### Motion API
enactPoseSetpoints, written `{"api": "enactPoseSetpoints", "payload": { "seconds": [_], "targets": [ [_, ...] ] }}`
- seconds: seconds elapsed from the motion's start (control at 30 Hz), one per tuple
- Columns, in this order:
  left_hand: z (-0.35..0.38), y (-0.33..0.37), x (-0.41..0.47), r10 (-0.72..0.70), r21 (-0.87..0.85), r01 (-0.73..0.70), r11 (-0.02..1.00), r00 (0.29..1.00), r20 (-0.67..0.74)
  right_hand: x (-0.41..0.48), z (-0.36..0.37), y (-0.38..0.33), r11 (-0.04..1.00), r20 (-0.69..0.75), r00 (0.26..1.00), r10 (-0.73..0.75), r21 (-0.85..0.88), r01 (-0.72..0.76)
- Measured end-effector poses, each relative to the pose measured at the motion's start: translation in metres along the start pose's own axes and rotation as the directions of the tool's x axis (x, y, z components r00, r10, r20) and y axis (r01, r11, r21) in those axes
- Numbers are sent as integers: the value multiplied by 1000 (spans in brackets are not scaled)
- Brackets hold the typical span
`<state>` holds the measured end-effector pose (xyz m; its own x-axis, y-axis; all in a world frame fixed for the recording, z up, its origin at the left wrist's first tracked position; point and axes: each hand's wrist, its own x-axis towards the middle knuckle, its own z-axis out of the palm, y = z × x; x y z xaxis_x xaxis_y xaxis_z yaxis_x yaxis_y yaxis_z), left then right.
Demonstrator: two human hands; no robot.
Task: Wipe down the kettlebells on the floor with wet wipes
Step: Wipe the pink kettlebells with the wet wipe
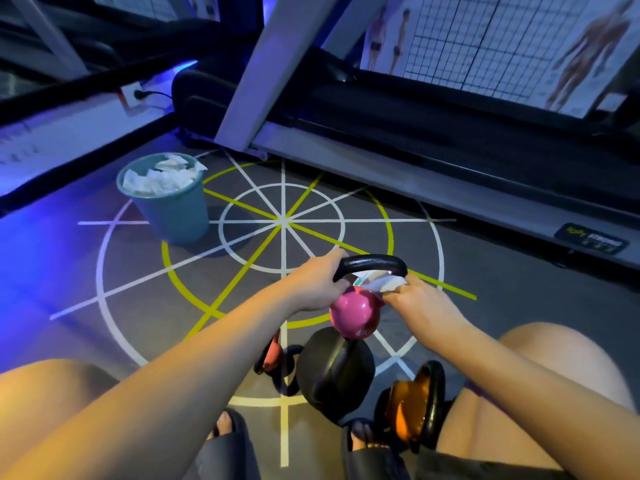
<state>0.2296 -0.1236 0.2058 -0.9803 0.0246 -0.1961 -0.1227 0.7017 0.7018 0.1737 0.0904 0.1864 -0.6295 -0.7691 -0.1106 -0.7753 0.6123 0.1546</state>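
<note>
A pink kettlebell (353, 311) with a black handle (375, 262) is held up above the floor. My left hand (320, 284) grips the left end of that handle. My right hand (420, 301) pinches a white wet wipe (381, 282) and holds it under the handle, against the top of the pink ball. Below it on the floor lie a large black kettlebell (334, 370), an orange one (408, 407) at the right and a red one (272, 353) partly hidden by my left forearm.
A teal bin (176, 213) full of used white wipes stands on the floor to the left. A treadmill (433, 133) runs across the back right. White and yellow lines mark the grey floor. My knees and sandalled feet fill the bottom edge.
</note>
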Motion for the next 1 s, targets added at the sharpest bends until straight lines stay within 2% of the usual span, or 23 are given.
{"api": "enactPoseSetpoints", "payload": {
  "seconds": [0.13,0.2,0.3,0.37,0.43,0.5,0.57,0.67,0.73,0.77,0.8,0.83,0.87,0.9,0.93,0.97,1.0],
  "targets": [
    [-3,3,0,2,26,-2,1000,1000,2,18,-5,-5,972,71,996,-51,231,33],
    [-6,0,-2,-14,-6,14,1000,1000,-7,29,-5,-9,933,113,993,13,357,-53],
    [-8,-6,-4,-51,0,51,999,998,-25,24,1,-17,838,158,969,191,487,-245],
    [-7,-8,-5,-58,-12,58,998,998,-21,17,5,-18,812,166,948,270,490,-317],
    [-5,-9,-6,-50,-16,49,999,999,-16,13,3,-18,838,14,943,332,455,-302],
    [-2,-10,-8,-39,-11,39,999,999,-17,13,1,-15,944,-234,935,268,259,-205],
    [-1,-12,-9,-28,-6,28,1000,999,-18,10,12,-9,990,-378,915,142,75,-123],
    [0,-15,-9,-19,-2,18,1000,1000,-18,7,23,-9,991,-395,910,128,10,-135],
    [1,-15,-9,-3,-1,3,1000,1000,-13,5,23,-22,964,-277,925,260,129,-232],
    [1,-14,-9,6,1,-6,1000,1000,-10,4,23,-31,921,-196,915,352,248,-302],
    [1,-13,-9,16,7,-15,1000,1000,-7,2,21,-42,835,-139,878,457,408,-370],
    [2,-12,-9,27,11,-27,1000,1000,-4,1,19,-53,675,-62,818,571,603,-426],
    [2,-11,-9,42,11,-42,999,999,1,3,19,-63,398,58,738,672,813,-426],
    [2,-10,-9,57,4,-57,998,998,8,10,17,-69,0,240,626,742,934,-358],
    [3,-9,-9,66,-2,-66,998,998,15,18,14,-73,-413,465,541,701,883,-224],
    [4,-8,-10,70,-7,-70,998,997,20,25,9,-74,-694,627,505,593,716,-74],
    [5,-7,-10,69,-9,-69,998,997,20,30,5,-73,-828,700,512,497,560,38]
  ]
}}
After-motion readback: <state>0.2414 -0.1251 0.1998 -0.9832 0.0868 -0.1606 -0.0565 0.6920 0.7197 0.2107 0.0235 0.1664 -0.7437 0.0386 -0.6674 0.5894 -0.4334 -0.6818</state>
